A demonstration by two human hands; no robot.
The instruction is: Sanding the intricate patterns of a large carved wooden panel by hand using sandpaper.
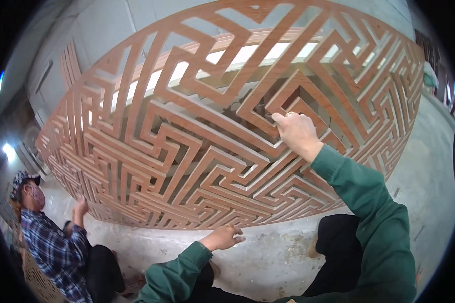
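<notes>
A large reddish-brown wooden lattice panel (184, 166), cut through in a maze-like pattern, fills the middle of the head view. My right hand (296, 132) is closed with curled fingers against a slat right of the panel's middle. Whatever those fingers may hold is hidden by the hand. Low and nearer to me, my left hand (223, 238) hangs just off the panel's near edge, its fingers loosely apart and nothing visible in them. Green sleeves cover both my forearms.
A co-worker (55, 242) in a plaid shirt, cap and mask sits at the left near the panel's edge, one hand raised. Beneath lies a grey, stained concrete floor (273, 257). Thin wooden strips (70, 63) lean at the far left. A patterned board (40, 278) shows behind the co-worker.
</notes>
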